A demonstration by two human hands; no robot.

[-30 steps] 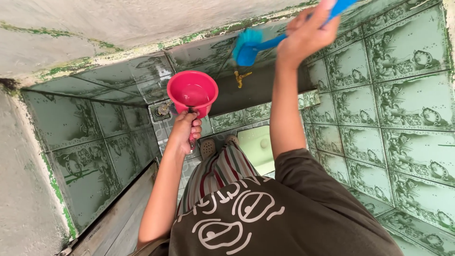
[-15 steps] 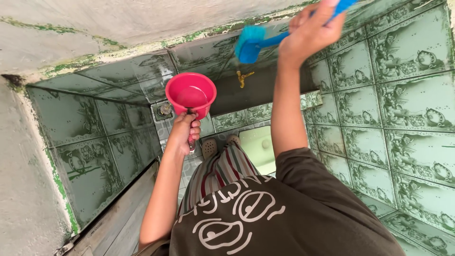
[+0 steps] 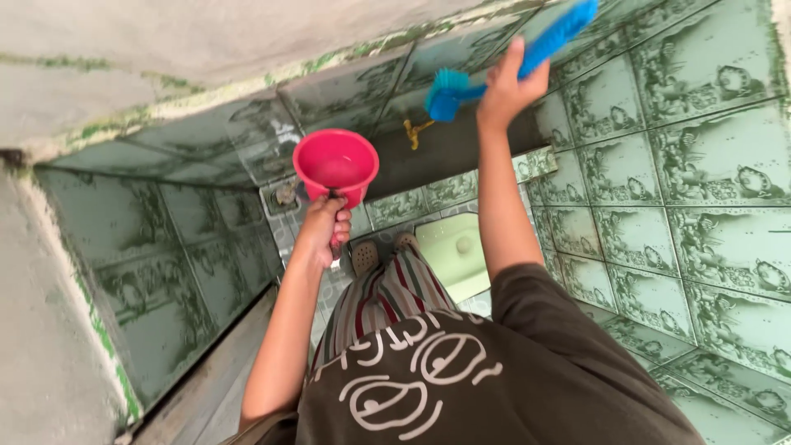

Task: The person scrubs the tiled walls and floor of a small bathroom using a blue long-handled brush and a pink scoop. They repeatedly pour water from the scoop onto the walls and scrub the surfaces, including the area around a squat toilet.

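Observation:
My left hand [image 3: 323, 227] grips the handle of a pink water dipper [image 3: 335, 165], held upright in front of me with water inside. My right hand [image 3: 508, 89] is raised high and holds a blue long-handled scrub brush [image 3: 511, 62]; its bristle head points left, close to the green patterned wall tiles [image 3: 643, 165]. Below the brush head a brass tap [image 3: 411, 131] sticks out of the wall over a dark water tank opening [image 3: 445, 156].
Far below are my sandalled feet [image 3: 379, 251] and striped trousers, beside a pale green squat toilet pan [image 3: 453, 251]. A floor drain [image 3: 284, 194] sits in the corner. Tiled walls close in on three sides, with a door frame [image 3: 206, 387] at lower left.
My right hand has moved away from the camera and slightly down, so the brush shows its whole handle. The dipper has stayed almost where it was.

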